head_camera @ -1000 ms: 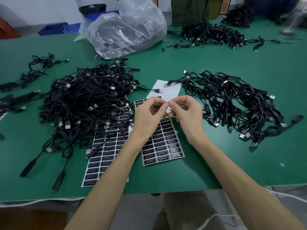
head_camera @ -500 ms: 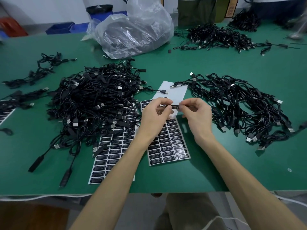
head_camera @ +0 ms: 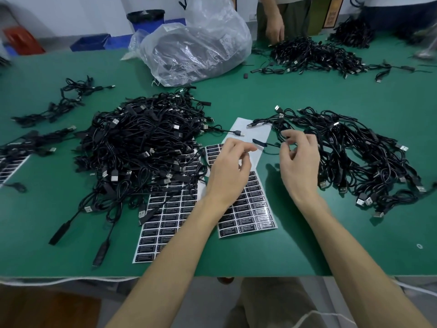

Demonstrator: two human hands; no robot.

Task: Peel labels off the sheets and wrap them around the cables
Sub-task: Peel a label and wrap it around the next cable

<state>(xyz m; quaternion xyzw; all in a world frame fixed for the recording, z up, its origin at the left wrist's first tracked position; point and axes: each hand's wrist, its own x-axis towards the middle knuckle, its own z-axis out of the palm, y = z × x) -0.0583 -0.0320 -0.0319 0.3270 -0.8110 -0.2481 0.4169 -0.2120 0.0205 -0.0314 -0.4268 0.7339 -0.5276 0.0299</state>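
Observation:
My right hand [head_camera: 298,162] pinches a thin black cable [head_camera: 272,145] between thumb and fingers; the cable's thick black end [head_camera: 259,142] sticks out to the left over the white strip of the label sheet [head_camera: 250,209]. My left hand [head_camera: 233,168] hovers over that sheet's top rows with loosely curled fingers and holds nothing. A second sheet of black labels [head_camera: 165,223] lies left of it, partly under the big tangled cable pile [head_camera: 142,143]. Another cable pile [head_camera: 354,159] spreads just right of my right hand.
A clear plastic bag [head_camera: 196,48] sits at the back of the green table [head_camera: 295,254]. Behind it a person's hand [head_camera: 274,31] reaches into a far cable pile [head_camera: 314,55]. Loose cables [head_camera: 61,102] and a third label sheet [head_camera: 9,166] lie at the left.
My hands were together, working a label round the cable. They have now parted: the left let go and drew back, and the right carries the cable toward the right pile.

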